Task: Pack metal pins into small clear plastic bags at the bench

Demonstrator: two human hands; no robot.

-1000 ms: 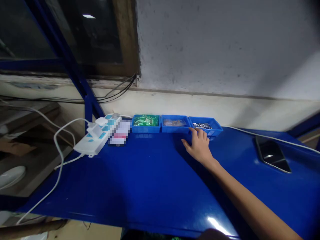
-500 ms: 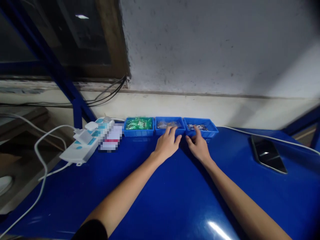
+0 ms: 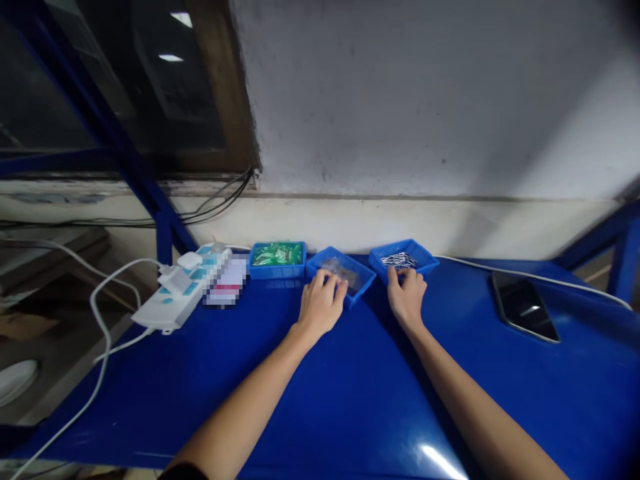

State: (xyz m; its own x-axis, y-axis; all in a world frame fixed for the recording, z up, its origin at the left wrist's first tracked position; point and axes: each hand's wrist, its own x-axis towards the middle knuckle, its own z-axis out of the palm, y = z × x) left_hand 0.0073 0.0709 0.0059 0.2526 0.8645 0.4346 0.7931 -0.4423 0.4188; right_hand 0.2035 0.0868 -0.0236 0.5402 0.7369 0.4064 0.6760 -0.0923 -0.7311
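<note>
Three small blue bins stand near the wall on a blue table. My left hand (image 3: pixel 321 303) has its fingers on the front edge of the middle bin (image 3: pixel 361 288), which is turned askew and holds small clear packets. At the front wall of the right bin (image 3: pixel 425 261), my right hand (image 3: pixel 406 293) has its fingers curled on the rim; thin metal pieces lie inside that bin. The left bin (image 3: pixel 278 271), with green packets in it, is touched by neither hand.
On the left are a white power strip (image 3: pixel 173 300) with plugs and cables and a blurred-out flat item (image 3: pixel 227 280). A dark phone (image 3: pixel 525 307) lies on the right. A white cable runs along the back, and blue frame posts rise at both sides.
Both hands have taken hold of bin edges. The middle bin has turned and come forward on its right side; the right bin has turned the other way, and a gap has opened between them.
</note>
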